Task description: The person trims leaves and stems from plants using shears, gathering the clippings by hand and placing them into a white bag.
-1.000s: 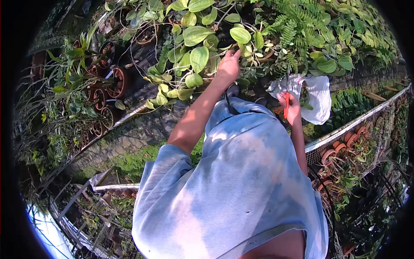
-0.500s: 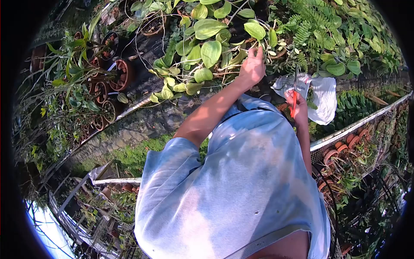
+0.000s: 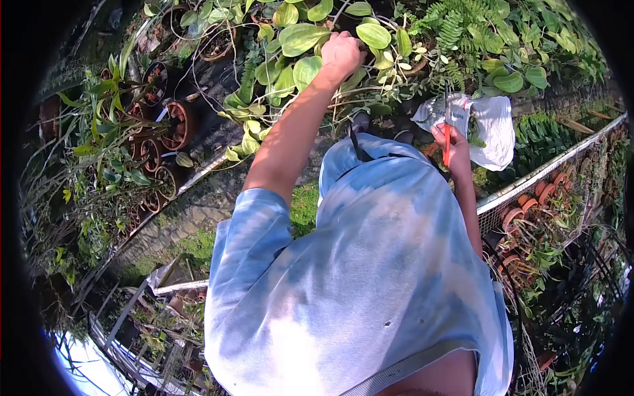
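My left hand (image 3: 343,54) reaches in among the broad green leaves (image 3: 302,39) of a trailing plant at the top middle. Its fingers are curled, and their tips are hidden behind leaves, so what they hold cannot be made out. On the right, my right hand (image 3: 454,146) is closed around the orange-red handles of a pair of scissors (image 3: 447,142), whose blades point up and away from me. A white plastic bag (image 3: 495,135) with printing hangs just beside and beyond that hand.
Clay pots (image 3: 178,125) with strappy plants stand at the left. Ferns (image 3: 462,30) grow at the upper right. A pale rail (image 3: 561,168) with wire mesh and small pots runs along the right. Mossy ground (image 3: 305,210) shows beneath my left arm.
My left hand has moved up and left, deeper into the leaves, and its fingers have curled. The scissors remain in my right hand. The view has shifted slightly.
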Motion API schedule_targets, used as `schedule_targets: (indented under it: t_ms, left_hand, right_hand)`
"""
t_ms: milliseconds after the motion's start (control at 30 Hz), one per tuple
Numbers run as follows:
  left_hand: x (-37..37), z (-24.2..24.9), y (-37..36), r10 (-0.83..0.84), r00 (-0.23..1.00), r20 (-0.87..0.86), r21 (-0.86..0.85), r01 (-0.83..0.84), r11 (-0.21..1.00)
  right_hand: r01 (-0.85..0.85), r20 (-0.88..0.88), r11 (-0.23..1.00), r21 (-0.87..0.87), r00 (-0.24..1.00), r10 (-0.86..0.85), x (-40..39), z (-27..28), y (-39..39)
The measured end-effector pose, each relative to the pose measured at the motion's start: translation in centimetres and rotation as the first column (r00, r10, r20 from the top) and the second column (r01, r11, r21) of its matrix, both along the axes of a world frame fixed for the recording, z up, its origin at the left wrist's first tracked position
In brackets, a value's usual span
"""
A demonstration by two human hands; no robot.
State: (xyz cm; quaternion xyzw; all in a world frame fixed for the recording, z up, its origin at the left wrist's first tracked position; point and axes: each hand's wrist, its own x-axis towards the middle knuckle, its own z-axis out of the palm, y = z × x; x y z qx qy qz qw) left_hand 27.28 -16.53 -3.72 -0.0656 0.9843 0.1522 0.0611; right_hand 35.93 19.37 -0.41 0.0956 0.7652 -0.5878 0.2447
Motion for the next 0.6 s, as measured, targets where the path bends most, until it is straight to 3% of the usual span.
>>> schedule_targets:
  t_ms: [200,233,333,400,467,567,600]
  left_hand:
    - [-0.5,-1.3,0.0,-0.040,0.997,-0.063,-0.035,0.037,0.999]
    - [-0.3,-1.0,0.0,-0.027,0.996,-0.081,0.007,0.027,1.000]
    - [-1.0,0.2,-1.3,0.036,0.997,0.074,0.229,-0.052,0.972]
    - [-1.1,1.5,-2.9,0.037,0.988,-0.150,0.305,0.011,0.952]
    - [-1.2,3.2,-4.2,0.097,0.982,-0.162,0.414,-0.021,0.910]
    - [1.4,10.3,-3.4,0.269,0.963,0.023,0.729,-0.200,0.655]
    - [1.6,9.8,-3.6,0.217,0.976,-0.030,0.656,-0.145,0.741]
  right_hand:
    - [0.057,0.043,0.998,0.008,0.997,-0.058,0.1,-0.2,0.4]
    - [0.057,0.045,0.998,0.015,0.997,-0.058,0.0,-0.1,0.4]
    - [0.050,0.044,0.998,0.036,0.998,-0.051,0.2,-0.1,0.6]
    - [0.041,0.026,0.998,0.045,0.999,-0.043,0.2,-0.5,0.8]
    - [0.040,0.035,0.999,0.035,0.999,-0.041,0.1,-0.3,0.8]
    - [0.015,0.031,1.000,0.015,0.999,-0.016,-0.2,-1.2,0.9]
    - [0.000,0.004,1.000,0.007,1.000,0.000,-0.4,-2.0,1.0]
